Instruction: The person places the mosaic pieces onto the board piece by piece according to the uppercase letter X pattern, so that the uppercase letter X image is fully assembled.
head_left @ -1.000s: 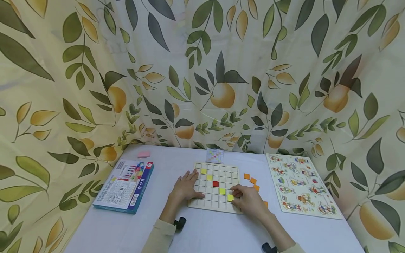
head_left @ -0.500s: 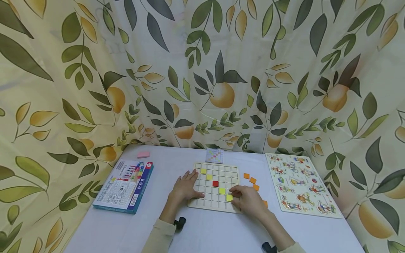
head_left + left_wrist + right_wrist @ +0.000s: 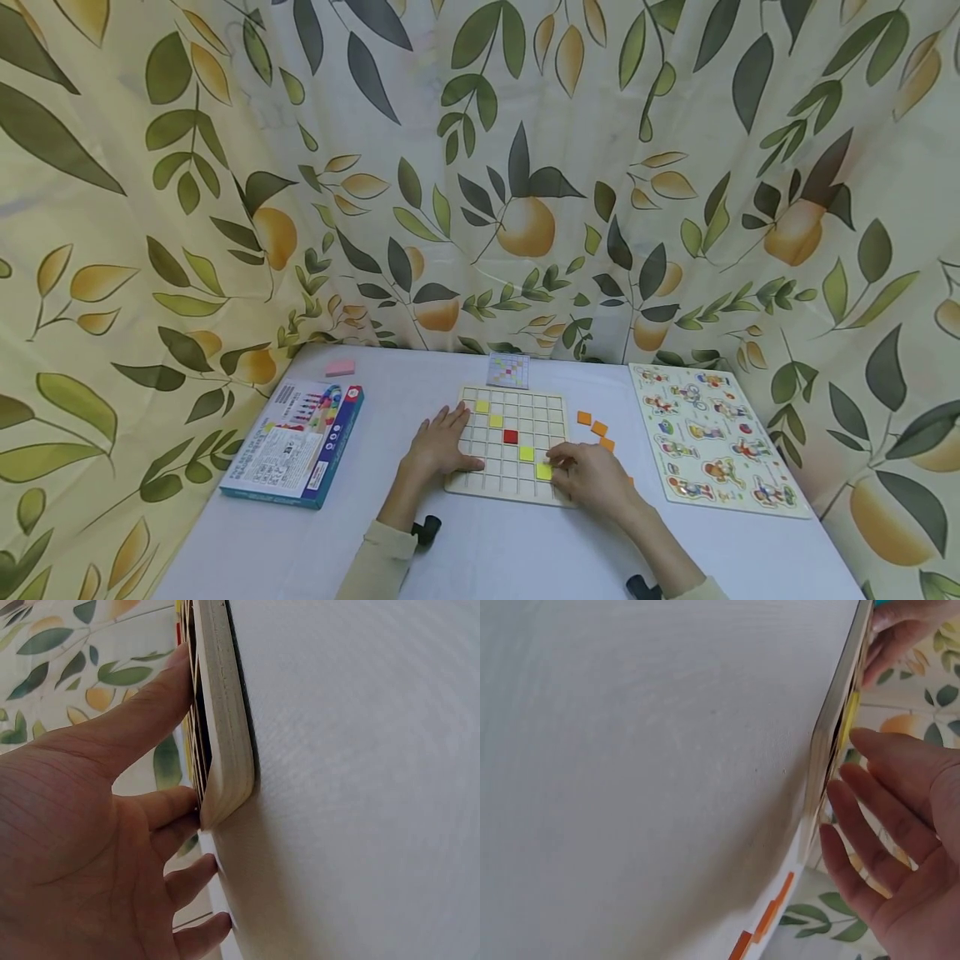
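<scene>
A pale grid board lies on the table with yellow tiles and one red tile set diagonally across its squares. My left hand rests spread on the board's left edge; in the left wrist view its thumb and fingers touch or lie beside the board's edge. At the lower right of the grid, my right hand has its fingertips at the last yellow tile. In the right wrist view the right thumb is close to a yellow tile, and the loosely bent fingers stand apart, near the board's edge.
Several orange tiles lie right of the board, partly behind the right hand. A patterned card stands behind it. A picture puzzle board is at the right, a box and pink block at the left.
The lower-right yellow tile has shifted slightly and now sits straighter in its square. The right fingertips have eased back a little from it. My left hand stays still.
</scene>
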A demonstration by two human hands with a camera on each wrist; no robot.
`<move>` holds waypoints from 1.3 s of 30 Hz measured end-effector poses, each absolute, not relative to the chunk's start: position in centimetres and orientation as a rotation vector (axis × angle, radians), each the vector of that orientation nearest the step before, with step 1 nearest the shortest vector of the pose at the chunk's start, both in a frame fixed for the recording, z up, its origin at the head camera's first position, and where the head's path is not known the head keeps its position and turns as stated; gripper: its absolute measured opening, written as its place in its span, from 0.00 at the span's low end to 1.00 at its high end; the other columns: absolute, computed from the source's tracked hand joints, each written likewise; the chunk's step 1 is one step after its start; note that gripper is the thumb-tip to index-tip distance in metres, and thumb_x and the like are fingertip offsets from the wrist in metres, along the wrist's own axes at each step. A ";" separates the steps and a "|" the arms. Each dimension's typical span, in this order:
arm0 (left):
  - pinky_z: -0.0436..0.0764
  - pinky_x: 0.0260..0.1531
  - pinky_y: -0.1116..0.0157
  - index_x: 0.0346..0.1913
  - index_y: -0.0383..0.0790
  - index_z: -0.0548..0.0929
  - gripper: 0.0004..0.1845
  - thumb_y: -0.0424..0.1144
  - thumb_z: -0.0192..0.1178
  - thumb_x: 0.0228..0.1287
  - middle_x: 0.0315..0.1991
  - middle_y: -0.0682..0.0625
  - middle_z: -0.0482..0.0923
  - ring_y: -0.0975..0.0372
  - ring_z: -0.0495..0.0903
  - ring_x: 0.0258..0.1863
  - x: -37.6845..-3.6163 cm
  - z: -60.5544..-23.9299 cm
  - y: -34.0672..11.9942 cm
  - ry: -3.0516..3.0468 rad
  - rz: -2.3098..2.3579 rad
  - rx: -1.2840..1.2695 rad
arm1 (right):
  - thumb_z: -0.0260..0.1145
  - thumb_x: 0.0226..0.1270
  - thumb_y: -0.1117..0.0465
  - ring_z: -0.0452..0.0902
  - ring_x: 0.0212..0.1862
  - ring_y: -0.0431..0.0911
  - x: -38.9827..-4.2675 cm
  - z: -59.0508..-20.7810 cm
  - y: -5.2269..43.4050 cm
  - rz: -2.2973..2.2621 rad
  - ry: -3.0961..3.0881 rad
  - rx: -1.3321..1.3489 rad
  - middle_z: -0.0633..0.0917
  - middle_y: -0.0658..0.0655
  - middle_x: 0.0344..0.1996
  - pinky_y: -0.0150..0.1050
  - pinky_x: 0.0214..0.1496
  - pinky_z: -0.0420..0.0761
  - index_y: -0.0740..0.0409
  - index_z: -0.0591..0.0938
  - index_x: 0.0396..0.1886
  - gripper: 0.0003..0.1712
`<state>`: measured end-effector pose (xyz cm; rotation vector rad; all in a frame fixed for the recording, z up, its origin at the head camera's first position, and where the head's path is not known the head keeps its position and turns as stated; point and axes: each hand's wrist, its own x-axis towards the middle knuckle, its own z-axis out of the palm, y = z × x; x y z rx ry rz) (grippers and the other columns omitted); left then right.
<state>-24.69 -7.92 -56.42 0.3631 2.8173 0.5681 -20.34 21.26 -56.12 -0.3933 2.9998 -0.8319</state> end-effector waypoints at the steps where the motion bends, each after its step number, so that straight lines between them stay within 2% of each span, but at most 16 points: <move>1: 0.54 0.78 0.39 0.82 0.39 0.61 0.58 0.66 0.74 0.56 0.84 0.47 0.53 0.46 0.50 0.83 -24.7 -56.4 -7.9 2.818 0.567 0.366 | 0.80 0.56 0.62 0.79 0.36 0.35 -20.3 -56.0 21.4 -0.839 3.004 -0.369 0.87 0.38 0.34 0.37 0.41 0.79 0.45 0.91 0.45 0.16; 10: 0.54 0.78 0.39 0.81 0.38 0.61 0.57 0.65 0.74 0.56 0.84 0.46 0.54 0.46 0.50 0.83 -24.6 -56.3 -8.0 2.814 0.580 0.378 | 0.78 0.60 0.63 0.85 0.44 0.46 -20.2 -55.2 24.2 -0.840 3.109 -0.276 0.90 0.48 0.39 0.51 0.50 0.84 0.51 0.90 0.47 0.14; 15: 0.53 0.78 0.39 0.81 0.38 0.62 0.57 0.64 0.74 0.56 0.84 0.46 0.54 0.45 0.50 0.83 -24.6 -56.3 -8.0 2.817 0.594 0.379 | 0.79 0.55 0.64 0.85 0.46 0.50 -19.9 -54.8 26.2 -0.807 3.092 -0.217 0.90 0.51 0.42 0.54 0.51 0.84 0.54 0.90 0.48 0.18; 21: 0.54 0.78 0.38 0.81 0.38 0.62 0.57 0.64 0.74 0.56 0.83 0.46 0.54 0.45 0.51 0.83 -24.4 -56.4 -7.9 2.819 0.588 0.377 | 0.83 0.47 0.63 0.80 0.39 0.45 -19.3 -55.0 28.4 -0.694 3.022 -0.160 0.86 0.50 0.36 0.46 0.43 0.82 0.58 0.89 0.49 0.25; 25: 0.54 0.78 0.38 0.81 0.37 0.63 0.57 0.64 0.75 0.56 0.83 0.45 0.54 0.45 0.51 0.82 -24.4 -56.2 -7.8 2.819 0.597 0.378 | 0.83 0.48 0.63 0.76 0.35 0.42 -19.0 -55.6 29.5 -0.668 2.996 -0.143 0.82 0.48 0.32 0.41 0.38 0.77 0.57 0.90 0.46 0.22; 31: 0.53 0.78 0.38 0.81 0.37 0.62 0.57 0.63 0.75 0.56 0.83 0.45 0.55 0.44 0.51 0.82 -24.4 -56.3 -7.9 2.817 0.617 0.386 | 0.79 0.47 0.68 0.76 0.35 0.42 -18.7 -55.9 30.5 -0.693 2.988 -0.144 0.84 0.47 0.33 0.42 0.39 0.79 0.55 0.90 0.42 0.19; 39: 0.53 0.78 0.38 0.81 0.38 0.62 0.57 0.64 0.74 0.56 0.84 0.46 0.54 0.45 0.50 0.83 -24.5 -56.5 -8.0 2.818 0.605 0.384 | 0.79 0.46 0.67 0.79 0.34 0.41 -18.9 -55.8 30.8 -0.757 2.995 -0.108 0.86 0.47 0.33 0.41 0.36 0.80 0.62 0.81 0.59 0.35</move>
